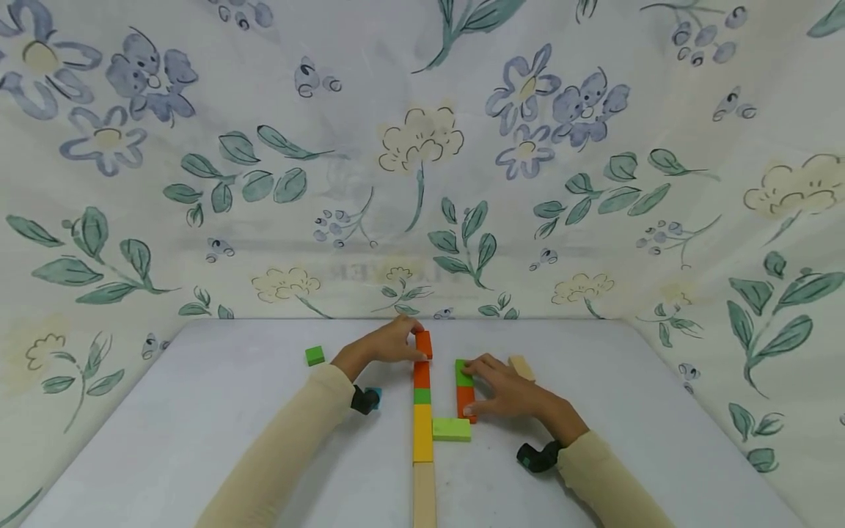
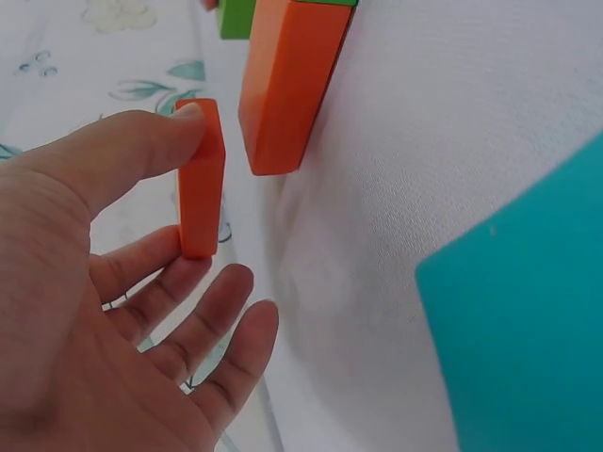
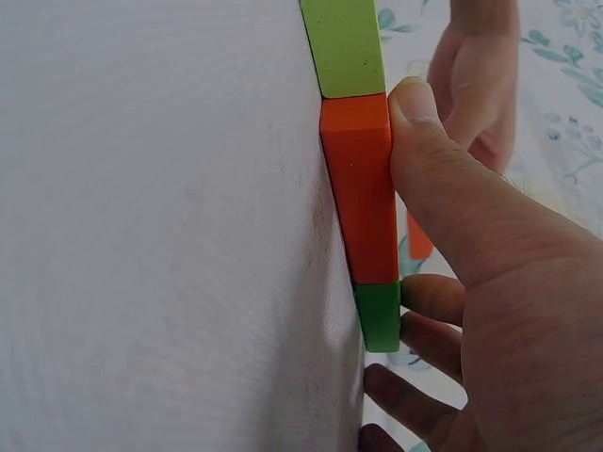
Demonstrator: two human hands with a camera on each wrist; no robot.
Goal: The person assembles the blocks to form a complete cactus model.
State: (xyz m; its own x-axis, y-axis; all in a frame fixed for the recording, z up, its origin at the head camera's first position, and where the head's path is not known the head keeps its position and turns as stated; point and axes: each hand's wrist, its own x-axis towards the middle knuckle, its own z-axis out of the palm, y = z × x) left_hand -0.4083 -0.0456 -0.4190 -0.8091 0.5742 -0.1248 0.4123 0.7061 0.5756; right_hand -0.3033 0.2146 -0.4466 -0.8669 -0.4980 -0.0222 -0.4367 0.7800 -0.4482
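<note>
My left hand [image 1: 392, 340] pinches a small orange block [image 2: 200, 184] between thumb and fingers at the far end of a row of blocks. That row runs toward me: another orange block [image 1: 421, 375], a green block [image 1: 422, 397], a yellow block [image 1: 422, 433] and a plain wooden block [image 1: 425, 495]. To the right of the row, my right hand [image 1: 511, 390] holds an orange block [image 3: 363, 188] and a green block [image 3: 381, 318] lying end to end, thumb on the orange one and fingertips at the green one. A light green block [image 1: 452, 430] lies crosswise beside the yellow block.
On the white table [image 1: 264, 440], a small green block [image 1: 315, 356] lies at the far left. A teal block [image 2: 528, 301] sits beneath my left wrist. Behind my right hand is a pale wooden block [image 1: 521, 367]. A floral cloth [image 1: 422, 242] hangs beyond the table's far edge.
</note>
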